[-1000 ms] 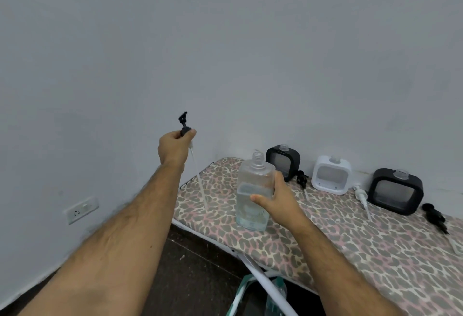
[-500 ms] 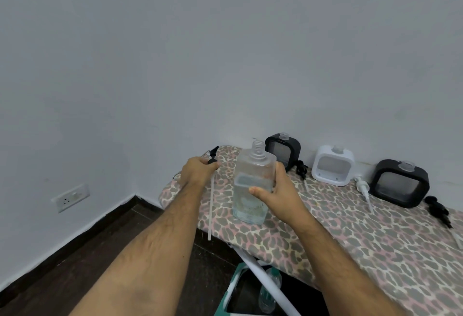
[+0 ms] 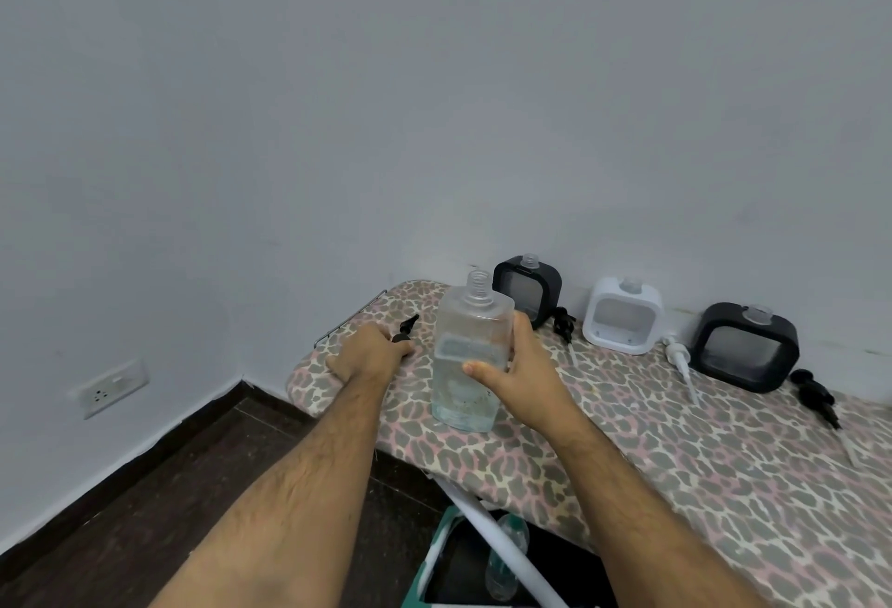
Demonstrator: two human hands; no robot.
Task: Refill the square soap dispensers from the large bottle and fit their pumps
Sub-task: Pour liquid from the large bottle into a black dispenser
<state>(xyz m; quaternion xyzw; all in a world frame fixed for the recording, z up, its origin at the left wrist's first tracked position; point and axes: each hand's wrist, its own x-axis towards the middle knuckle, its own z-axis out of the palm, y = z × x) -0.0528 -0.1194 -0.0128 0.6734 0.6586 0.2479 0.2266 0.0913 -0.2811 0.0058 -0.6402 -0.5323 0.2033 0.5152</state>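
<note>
The large clear bottle, its neck uncapped and partly filled with liquid, stands upright on the leopard-print board; my right hand grips its right side. My left hand rests low on the board's left end, holding the bottle's black pump down against the cover. Three square dispensers stand along the wall with open necks: a black one, a white one and another black one. Loose pumps lie beside them: black, white and black.
The board is an ironing board with a wire rest at its left end and a white leg below. A green bin with a plastic bottle sits under it. A wall socket is at the left, above dark floor.
My left hand has come down from raised height with the black pump and tube and now lies on the board's left end. The right hand keeps hold of the bottle.
</note>
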